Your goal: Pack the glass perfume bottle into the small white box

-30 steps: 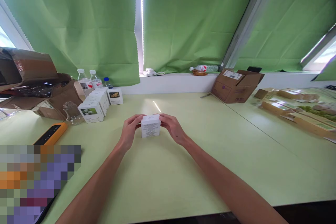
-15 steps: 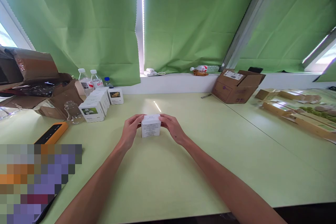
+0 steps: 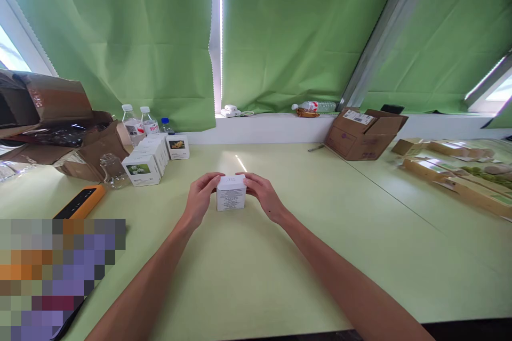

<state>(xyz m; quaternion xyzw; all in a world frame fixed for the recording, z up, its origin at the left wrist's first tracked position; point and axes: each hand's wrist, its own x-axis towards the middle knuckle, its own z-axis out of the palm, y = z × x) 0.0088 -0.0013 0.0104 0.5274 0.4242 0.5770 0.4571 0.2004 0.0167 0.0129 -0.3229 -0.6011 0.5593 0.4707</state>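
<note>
A small white carton with printed text on its near side stands upright on the pale green table, its top flap closed. My left hand grips its left side, thumb at the top edge. From the right, my right hand holds the opposite side the same way. The fingers behind the carton are partly hidden. Further left, a row of similar white cartons stands together, with one more white carton at its far right end.
At left are an open cardboard box, an empty clear jar, plastic bottles and an orange-black power strip. Another cardboard box sits at back right, near long tan boxes. A bottle lies on the sill.
The view has shifted very slightly. Both hands keep their hold on the carton, which stays in the same place on the table.
</note>
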